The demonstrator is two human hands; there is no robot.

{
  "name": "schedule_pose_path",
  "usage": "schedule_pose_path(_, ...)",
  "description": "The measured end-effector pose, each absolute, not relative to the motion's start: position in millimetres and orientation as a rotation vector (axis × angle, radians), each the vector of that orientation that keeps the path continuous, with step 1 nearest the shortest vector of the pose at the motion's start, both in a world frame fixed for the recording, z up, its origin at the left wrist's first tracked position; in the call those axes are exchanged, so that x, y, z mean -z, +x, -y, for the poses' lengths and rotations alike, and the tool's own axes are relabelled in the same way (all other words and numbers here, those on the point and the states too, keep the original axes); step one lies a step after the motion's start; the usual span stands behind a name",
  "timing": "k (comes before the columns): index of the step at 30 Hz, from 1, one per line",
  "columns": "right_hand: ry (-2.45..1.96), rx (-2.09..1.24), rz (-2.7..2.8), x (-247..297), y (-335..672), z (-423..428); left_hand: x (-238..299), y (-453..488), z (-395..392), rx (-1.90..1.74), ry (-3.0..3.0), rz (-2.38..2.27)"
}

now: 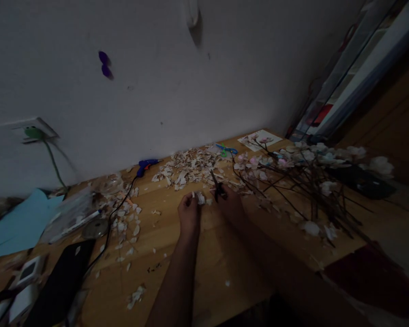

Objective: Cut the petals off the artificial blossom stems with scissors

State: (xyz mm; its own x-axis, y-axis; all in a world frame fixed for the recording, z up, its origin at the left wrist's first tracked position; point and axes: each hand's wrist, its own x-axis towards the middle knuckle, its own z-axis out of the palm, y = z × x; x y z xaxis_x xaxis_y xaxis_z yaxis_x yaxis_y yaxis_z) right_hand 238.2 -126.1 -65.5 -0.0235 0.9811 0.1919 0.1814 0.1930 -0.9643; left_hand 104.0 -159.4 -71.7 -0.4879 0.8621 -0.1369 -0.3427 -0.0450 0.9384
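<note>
The left hand [188, 210] pinches a white scrap [201, 198] on its two o'clock side; the right hand [231, 203] grips black scissors [218, 188], blades toward eleven o'clock. From the hands, a heap of pale scraps [191, 164] lies at eleven, a blue glue gun [143, 167] at ten, flowering branches [295, 175] at three.

Readable text: none anywhere in view.
White device [32, 270], near left on the table [105, 290]: dark display, no figures legible.
Blue glue gun [144, 167], far left: no brand or label legible.
White sheet [273, 137], far right: too dim to tell any print.
Plastic bag [71, 210], left: no lettering legible.
Wall socket [47, 127], far left: no marking legible.
</note>
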Motion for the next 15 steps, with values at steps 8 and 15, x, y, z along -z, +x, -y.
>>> schedule_pose_path(8, -1.177, -0.681, 1.745, 68.7, 241.4, 128.4, 61.0, 99.9, 161.1, -1.822, 0.44, -1.183)
schedule_pose_path(15, -1.174, -0.568, 2.004, 56.3, 240.7, 138.5, 46.3, 93.4, 167.5, -1.907, 0.344, -1.096)
